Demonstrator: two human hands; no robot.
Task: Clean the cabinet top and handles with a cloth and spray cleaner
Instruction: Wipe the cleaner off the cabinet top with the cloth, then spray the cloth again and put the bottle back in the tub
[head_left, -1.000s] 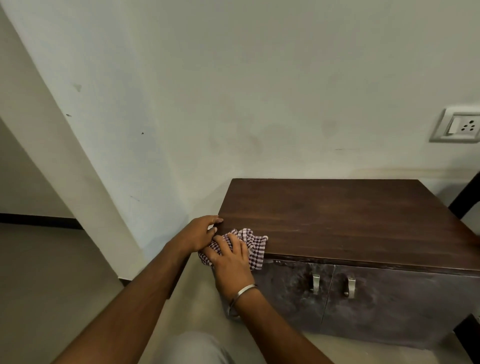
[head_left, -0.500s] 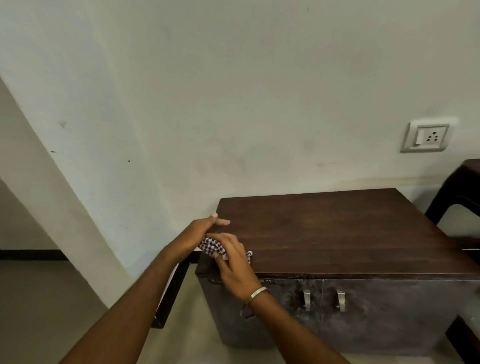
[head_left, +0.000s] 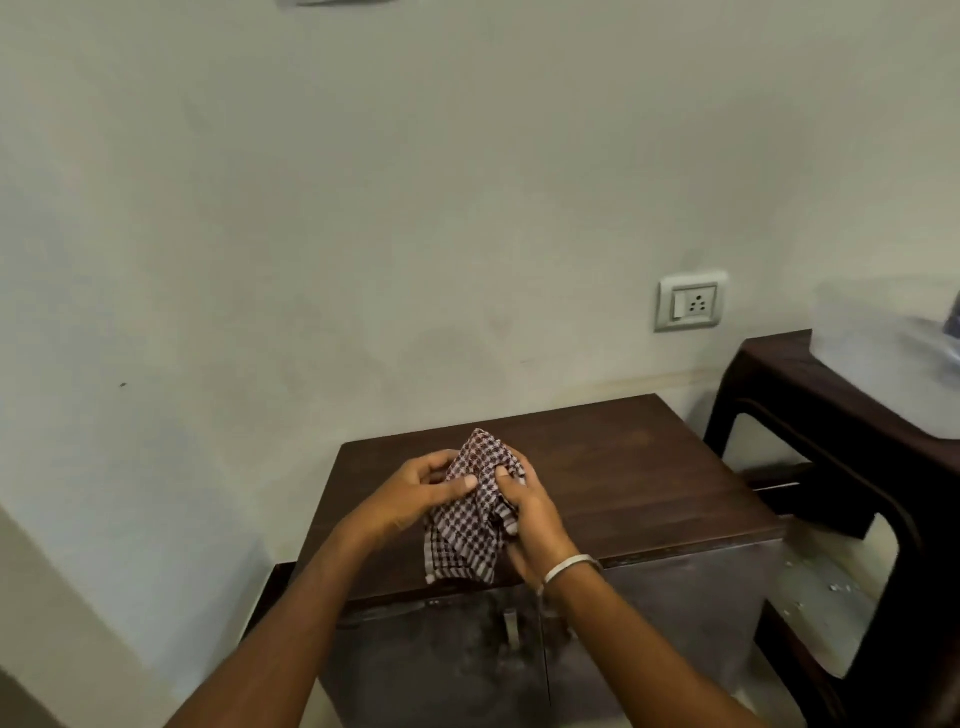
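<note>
A low cabinet stands against the wall, its dark brown wooden top (head_left: 634, 478) in the middle of the view. Both hands hold a maroon-and-white checked cloth (head_left: 470, 519) lifted above the top's front left part. My left hand (head_left: 421, 491) pinches the cloth's upper left side with thumb and fingers. My right hand (head_left: 530, 519), with a metal bangle on its wrist, grips the cloth's right side. One metal door handle (head_left: 511, 626) shows on the grey cabinet front below; my right forearm hides the other. No spray cleaner is in view.
A dark wooden table (head_left: 841, 415) stands close to the cabinet's right side, with a blurred pale object (head_left: 893, 348) on it. A wall socket (head_left: 691, 301) sits above the cabinet. A slanted wall (head_left: 62, 597) closes in on the left.
The cloth was pressed on the top's front left corner under my right hand; now both hands have lifted it off the surface and hold it bunched between them. The view has shifted left and nearer.
</note>
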